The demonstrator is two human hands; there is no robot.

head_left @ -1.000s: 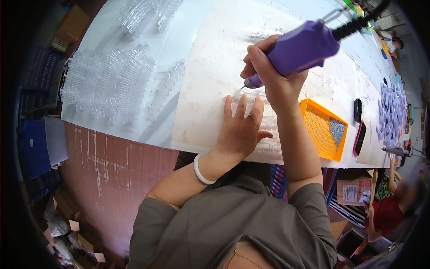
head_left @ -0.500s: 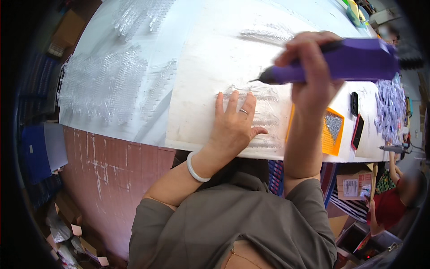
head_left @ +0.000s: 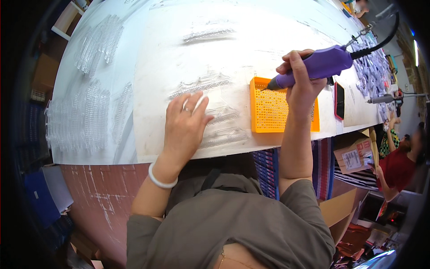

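Observation:
A purple electric screwdriver [head_left: 323, 63] lies in my right hand [head_left: 299, 75], whose fingers are closed round its dark front part. Its tip points down over the upper part of an orange tray [head_left: 268, 130] with rows of small holes; whether it touches a screw I cannot tell. My left hand [head_left: 182, 123], a ring on one finger, rests over the white board [head_left: 152, 80] with its fingers apart. Beside its fingertips lies a clear plastic strip [head_left: 210, 81]. More clear strips [head_left: 224, 114] lie to the right of that hand.
Clear plastic strips [head_left: 80, 121] are heaped at the table's left, and another clear strip [head_left: 208, 33] lies farther back. A red-edged black case [head_left: 339, 101] sits right of the tray. Purple-white pieces [head_left: 371, 67] are piled farther right. A person in red [head_left: 396, 168] works there.
My right hand has brought the screwdriver from above the strips over to the orange tray. My left hand has lifted its fingers a little off the strips. The whole view has shifted.

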